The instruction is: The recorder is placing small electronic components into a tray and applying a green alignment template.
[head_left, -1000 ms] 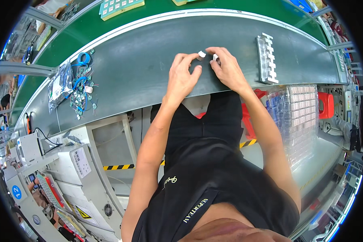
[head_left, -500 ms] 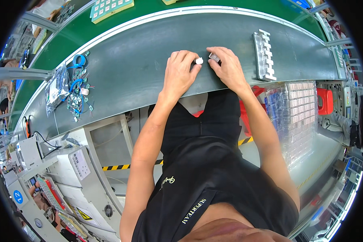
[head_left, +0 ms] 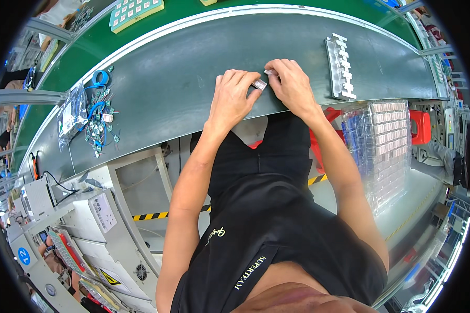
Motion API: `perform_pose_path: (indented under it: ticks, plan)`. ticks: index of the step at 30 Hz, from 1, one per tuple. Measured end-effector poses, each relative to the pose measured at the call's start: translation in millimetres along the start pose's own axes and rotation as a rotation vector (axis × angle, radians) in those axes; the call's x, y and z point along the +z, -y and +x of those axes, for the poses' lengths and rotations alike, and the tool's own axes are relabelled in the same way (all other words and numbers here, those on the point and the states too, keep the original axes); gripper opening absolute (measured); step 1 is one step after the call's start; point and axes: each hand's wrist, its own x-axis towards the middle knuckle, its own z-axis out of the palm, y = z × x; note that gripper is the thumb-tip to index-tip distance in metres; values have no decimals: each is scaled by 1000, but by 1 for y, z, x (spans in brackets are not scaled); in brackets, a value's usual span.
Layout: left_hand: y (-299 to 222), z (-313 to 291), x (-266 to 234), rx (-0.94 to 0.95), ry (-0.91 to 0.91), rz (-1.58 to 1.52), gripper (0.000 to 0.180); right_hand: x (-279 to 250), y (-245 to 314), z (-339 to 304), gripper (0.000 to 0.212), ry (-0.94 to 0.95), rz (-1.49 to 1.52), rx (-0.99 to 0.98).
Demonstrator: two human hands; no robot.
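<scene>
Over the dark worktop (head_left: 183,99), my two hands face each other a short distance apart. My left hand (head_left: 232,96) pinches a small, pale, box-like plastic part (head_left: 259,84) between thumb and fingers; its upper face looks greyish and see-through. In my right hand (head_left: 291,87), curled fingers grip a second small pale piece (head_left: 269,72), mostly covered by the fingertips. The two pieces are close but do not appear to touch. Right of my right hand stands a long metal holder (head_left: 341,68) with a row of white pronged parts.
At the left lie a tangle of small circuit boards with wires (head_left: 100,125), a blue tape roll (head_left: 101,78) and a clear plastic bag (head_left: 73,115). Beyond the worktop, a green surface carries a tray of small parts (head_left: 136,13). Stacked clear trays (head_left: 386,141) stand below right, beside a red stool (head_left: 420,127).
The left-hand part has turned from a white rounded side to a greyish, see-through face. My right hand has shifted slightly left, bringing its piece nearer to the left one.
</scene>
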Motion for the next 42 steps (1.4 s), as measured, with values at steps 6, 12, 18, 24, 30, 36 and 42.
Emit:
perform_pose_path:
  ticks: [6,12,18,24,30,36,42]
  plan:
    - [4,0,-3,56,-31,16,32,6,20,3,19,94,134,37]
    - [2,-5,-2,-117,77,-5,42,8,16,2,17,117,87,2]
    - [-2,-3,-5,-240,40,-174,39,-30,6,-18,19,25,108,93]
    - [2,-2,-4,-131,101,5,32,-74,-23,-51,14,-165,76,171]
    - [3,-3,-6,-199,100,-27,30,-207,-119,-194,19,-420,-392,615]
    - [7,-2,-2,-196,109,27,28,-281,-228,-350,18,-344,-557,882]
    - [3,1,-2,-159,104,102,25,-283,-278,-380,18,-125,-631,789]
